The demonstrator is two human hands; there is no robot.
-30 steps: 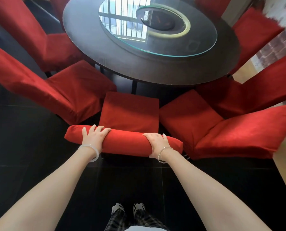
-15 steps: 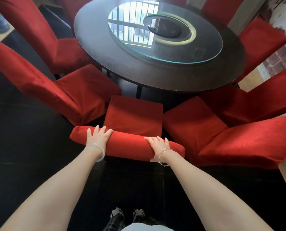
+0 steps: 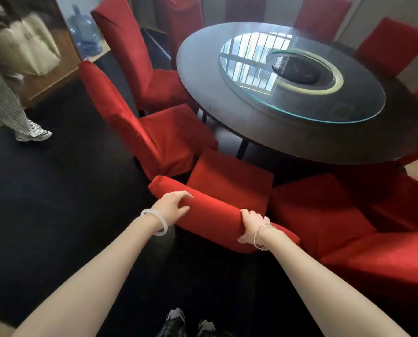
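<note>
At the near side of the round tabletop (image 3: 276, 132), both hands were on one red-covered chair (image 3: 229, 176).

Left hand (image 3: 172, 205): fingers laid over the top of the backrest (image 3: 212, 217), thumb on the near face, clasping it.
Right hand (image 3: 251, 226): fingers curled over the same top edge, closer to its right end, clasping it. Neither hand held anything else.

Position: the seat lay ahead of the hands, toward the tabletop. Its front edge was close to the rim, but whether it reached under could not be told. The chair stood on the dark floor (image 3: 57, 203) between a left neighbour chair (image 3: 169, 127) and a right neighbour chair (image 3: 319, 205), whose seat was just beside it.

Key relation: the long axis of the backrest top ran skewed, far-left to near-right. The left hand was therefore farther out and the right hand nearer the body, and the chair sat off square to the tabletop.

Judgement: squaring the chair likely called for the right hand to push forward more than the left. The risk was its right end rubbing the right neighbour chair.
</note>
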